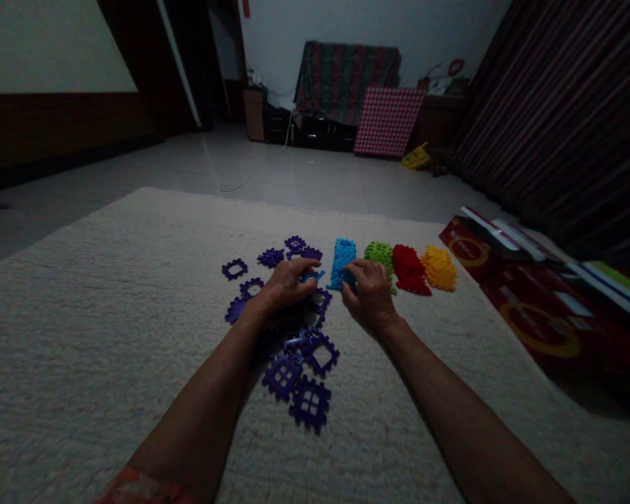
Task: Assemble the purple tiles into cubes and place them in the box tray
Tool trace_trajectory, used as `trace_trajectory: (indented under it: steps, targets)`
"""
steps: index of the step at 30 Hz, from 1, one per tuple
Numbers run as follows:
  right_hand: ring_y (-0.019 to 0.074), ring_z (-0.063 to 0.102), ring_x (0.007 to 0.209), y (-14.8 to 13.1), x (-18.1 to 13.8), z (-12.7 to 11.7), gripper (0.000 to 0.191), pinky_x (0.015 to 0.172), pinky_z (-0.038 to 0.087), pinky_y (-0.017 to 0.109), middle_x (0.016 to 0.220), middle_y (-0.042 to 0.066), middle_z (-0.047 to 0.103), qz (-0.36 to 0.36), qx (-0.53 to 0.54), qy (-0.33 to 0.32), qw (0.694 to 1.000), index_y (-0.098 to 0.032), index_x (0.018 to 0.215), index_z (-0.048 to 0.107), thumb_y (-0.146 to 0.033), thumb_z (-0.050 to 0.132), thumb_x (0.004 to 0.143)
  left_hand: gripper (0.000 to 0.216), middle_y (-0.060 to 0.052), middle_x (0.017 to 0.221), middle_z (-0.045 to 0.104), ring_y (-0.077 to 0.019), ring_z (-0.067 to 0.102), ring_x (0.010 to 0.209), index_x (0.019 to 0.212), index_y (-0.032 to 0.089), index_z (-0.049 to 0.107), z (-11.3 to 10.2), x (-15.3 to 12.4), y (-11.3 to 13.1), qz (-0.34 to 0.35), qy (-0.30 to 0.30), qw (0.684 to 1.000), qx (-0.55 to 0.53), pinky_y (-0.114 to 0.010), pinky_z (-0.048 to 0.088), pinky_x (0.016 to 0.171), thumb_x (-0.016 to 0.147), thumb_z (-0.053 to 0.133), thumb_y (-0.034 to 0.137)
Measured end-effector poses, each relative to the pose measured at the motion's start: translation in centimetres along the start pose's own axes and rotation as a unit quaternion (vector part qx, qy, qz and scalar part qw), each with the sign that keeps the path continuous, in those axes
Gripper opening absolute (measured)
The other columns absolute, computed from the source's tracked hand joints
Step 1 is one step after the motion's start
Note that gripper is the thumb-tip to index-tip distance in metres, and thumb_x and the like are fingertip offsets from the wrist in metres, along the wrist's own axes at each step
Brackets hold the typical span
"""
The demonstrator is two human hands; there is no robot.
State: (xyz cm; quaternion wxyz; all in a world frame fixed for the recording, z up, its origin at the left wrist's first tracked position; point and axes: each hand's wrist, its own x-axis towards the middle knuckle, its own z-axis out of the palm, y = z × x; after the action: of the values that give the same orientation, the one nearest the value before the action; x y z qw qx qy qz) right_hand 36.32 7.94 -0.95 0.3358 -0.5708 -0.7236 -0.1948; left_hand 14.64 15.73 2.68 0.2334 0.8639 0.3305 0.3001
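Observation:
In my left hand a blue interlocking plastic tile is pinched between the fingers. My right hand has its fingers closed on another blue piece at the near end of the blue tile pile. Around and below my left hand lie scattered purple tiles, some with window cut-outs, others open frames. Part of the purple heap is hidden under my left forearm. Right of the blue pile sits a green pile, partly covered by my right hand.
Farther right are a red tile pile and a yellow one. Dark red boxes stand along the right edge of the pale mat. A checked cloth and a draped cabinet stand against the far wall.

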Motion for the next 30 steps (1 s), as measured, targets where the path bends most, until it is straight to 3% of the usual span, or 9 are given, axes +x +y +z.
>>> trace_trajectory:
  steps: [5,10,15,21,30]
  targets:
    - [0.0317,0.057,0.103,-0.1,0.0,-0.2,0.029,0.096,0.042,0.049,0.112,0.014,0.066,-0.013,0.017,0.011,1.0,-0.017,0.113,0.063,-0.018,0.064,0.084,0.045,-0.009,0.108,0.078,-0.0217,0.073,0.093,0.124,0.019,0.07,0.4,-0.1,0.0,0.008,-0.001,1.0,-0.014,-0.035,0.058,0.086,0.079,0.065,0.016]
    - [0.0299,0.058,0.106,-1.1,0.1,-0.5,0.032,0.097,0.044,0.048,0.114,0.013,0.065,-0.083,0.071,0.032,0.994,-0.019,0.12,0.06,-0.016,0.057,0.088,0.055,-0.01,0.107,0.077,-0.0194,0.072,0.091,0.133,0.014,0.063,0.6,-0.1,0.0,0.042,-0.012,0.998,-0.039,-0.034,0.057,0.086,0.079,0.065,0.016]
    - [0.0269,0.061,0.099,-2.2,0.3,-0.5,0.025,0.088,0.048,0.043,0.108,0.012,0.069,-0.118,0.094,0.016,0.988,-0.019,0.119,0.061,-0.018,0.052,0.095,0.062,-0.01,0.109,0.075,-0.0188,0.07,0.095,0.138,0.016,0.057,0.9,0.0,0.3,0.078,-0.014,0.995,-0.06,-0.035,0.057,0.086,0.076,0.063,0.012]
    - [0.0259,0.065,0.1,-2.6,0.3,-0.5,0.023,0.088,0.05,0.042,0.105,0.011,0.072,-0.094,0.147,-0.019,0.984,-0.021,0.115,0.064,-0.017,0.052,0.096,0.057,-0.011,0.113,0.075,-0.0203,0.07,0.099,0.134,0.015,0.06,0.9,0.0,0.6,0.09,-0.025,0.993,-0.065,-0.036,0.057,0.088,0.077,0.062,0.014]
    - [0.0249,0.066,0.089,-2.4,0.4,-0.5,0.016,0.082,0.05,0.04,0.093,0.01,0.073,-0.082,0.137,0.004,0.987,-0.019,0.106,0.066,-0.018,0.052,0.097,0.038,-0.011,0.111,0.076,-0.0241,0.072,0.1,0.114,0.017,0.074,0.0,0.1,1.3,0.047,-0.058,0.995,-0.067,-0.038,0.057,0.09,0.077,0.064,0.014]
